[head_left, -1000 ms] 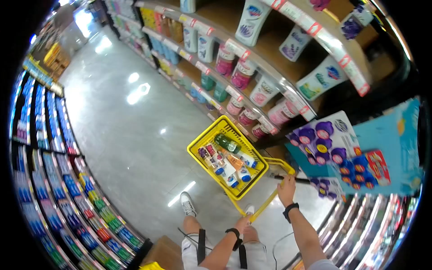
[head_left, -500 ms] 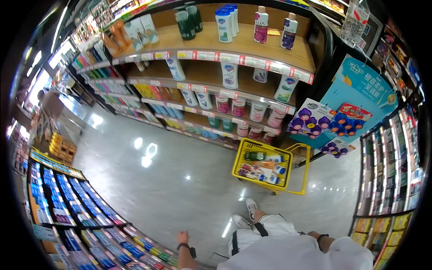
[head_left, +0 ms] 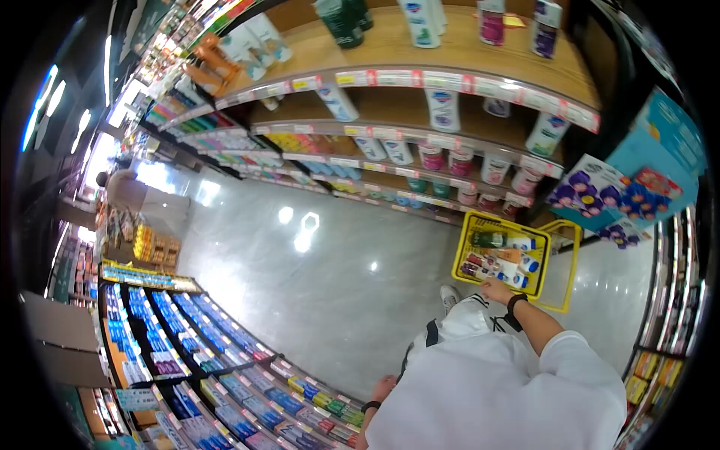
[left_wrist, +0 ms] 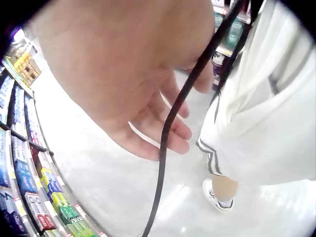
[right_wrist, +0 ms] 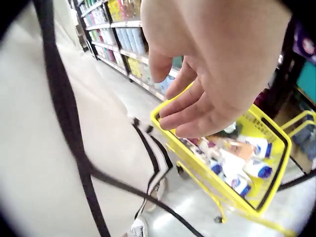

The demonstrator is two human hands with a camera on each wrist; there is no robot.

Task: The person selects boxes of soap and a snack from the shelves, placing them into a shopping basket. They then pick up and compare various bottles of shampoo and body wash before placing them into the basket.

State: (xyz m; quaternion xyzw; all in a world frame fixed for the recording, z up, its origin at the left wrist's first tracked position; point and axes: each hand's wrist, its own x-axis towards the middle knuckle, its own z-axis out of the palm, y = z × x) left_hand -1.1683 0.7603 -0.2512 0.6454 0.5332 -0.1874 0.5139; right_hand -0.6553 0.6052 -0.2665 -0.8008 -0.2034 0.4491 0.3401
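My left hand (head_left: 384, 388) hangs low beside the white shorts, near the toothpaste shelves. In the left wrist view its fingers are loosely bent with nothing between them, and a black cord crosses in front. My right hand (head_left: 495, 291) hangs at the near side of a yellow shopping basket (head_left: 457, 259). Seen from the right wrist, the relaxed fingers (right_wrist: 192, 106) overlap the basket's rim and grasp nothing. Inside the basket lie a dark green bottle (head_left: 489, 239), an orange tube (head_left: 511, 256) and several white bottles with blue caps (right_wrist: 259, 169). The basket's yellow handle (head_left: 574, 266) stands out to the right.
Shelves (head_left: 420, 64) of body wash bottles run along the far side. A blue display board (head_left: 660, 154) with purple and blue items stands at the right end. Racks of boxed toothpaste (head_left: 225, 345) line the left. Farther down the aisle, a person (head_left: 135, 196) stands near yellow goods.
Both hands held the yellow handle a second ago and have since let go. The body turned leftward; the basket now sits right in view. The right hand came forward beside the basket; the left hangs lower.
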